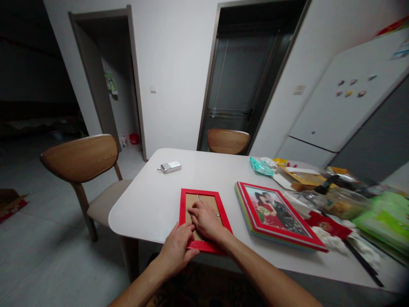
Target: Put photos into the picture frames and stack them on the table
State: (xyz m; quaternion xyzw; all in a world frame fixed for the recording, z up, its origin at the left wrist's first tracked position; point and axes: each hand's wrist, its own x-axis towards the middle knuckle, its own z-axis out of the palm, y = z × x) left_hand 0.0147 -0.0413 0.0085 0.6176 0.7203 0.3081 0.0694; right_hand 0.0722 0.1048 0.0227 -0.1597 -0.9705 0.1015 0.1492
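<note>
A red picture frame (226, 221) lies face down at the table's near edge, its brown backing board (207, 204) showing. Small metal clips sit around the board, one at the top (199, 198) and one on the right (217, 215). My left hand (179, 247) grips the frame's lower left corner, thumb along the bottom edge. Over the board, my right hand (204, 218) has its fingers bent together, the fingertips at the clip on the left side. Whatever is under those fingers is hidden. To the right is a stack of frames, topped by a red-framed photo (277, 211).
A small silver-and-white device (171, 166) lies on the white table (147, 200). Packets, a plastic tub (347, 204), crumpled tissue and a green package (386, 221) crowd the right side. Wooden chairs stand at the left (81, 157) and far side (228, 141).
</note>
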